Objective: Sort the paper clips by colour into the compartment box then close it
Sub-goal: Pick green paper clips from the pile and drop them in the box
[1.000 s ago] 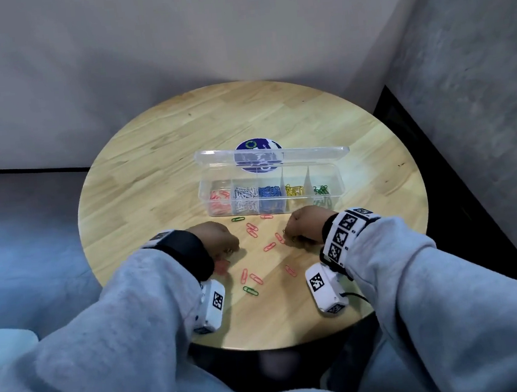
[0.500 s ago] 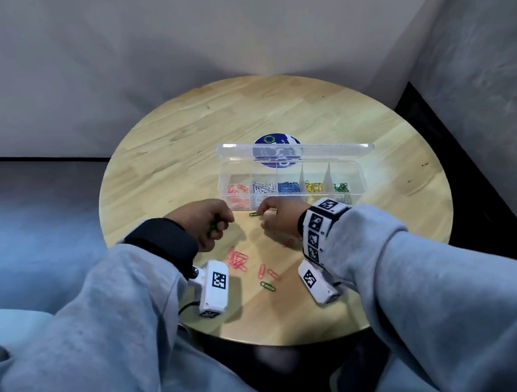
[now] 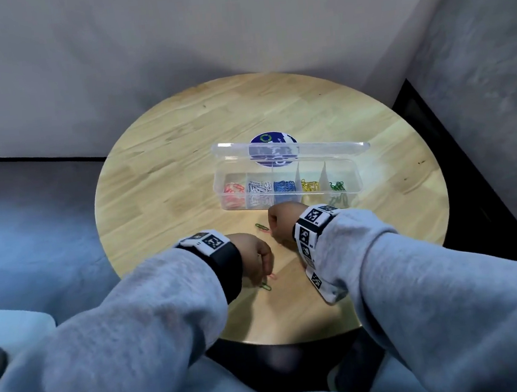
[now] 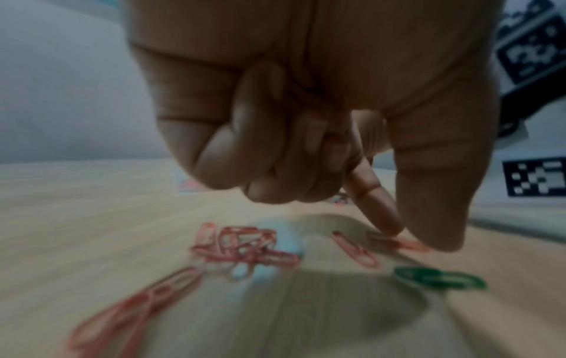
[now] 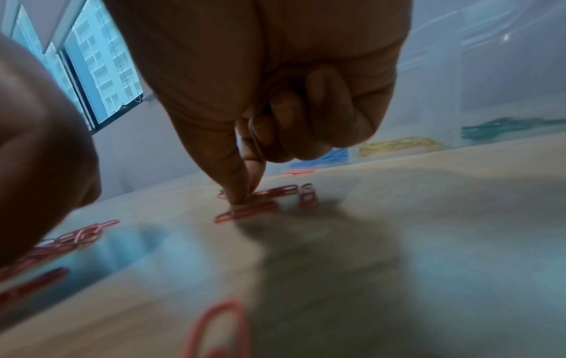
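The clear compartment box [image 3: 356, 184] stands on the round wooden table [image 3: 169, 172] with its lid [image 3: 325, 149] up at the back. It holds red, white, blue, yellow and green clips in separate cells. My left hand [image 3: 266, 274] reaches down near the table's front. In the left wrist view its index finger and thumb [image 4: 413, 238] pinch a red clip [image 4: 407, 244] lying on the wood, and the other fingers are curled. My right hand [image 3: 273, 235], just in front of the box, pinches another red clip [image 5: 245, 213] with thumb and index tip.
A heap of red clips [image 4: 242, 247] and a green clip [image 4: 439, 281] lie by my left hand. Another green clip [image 3: 261, 227] lies left of my right hand. A blue round sticker [image 3: 272, 140] shows behind the lid. Walls stand close behind and to the right.
My left hand has moved back from near the box toward the table's front and come down on a red clip. My right hand has stayed in front of the box.
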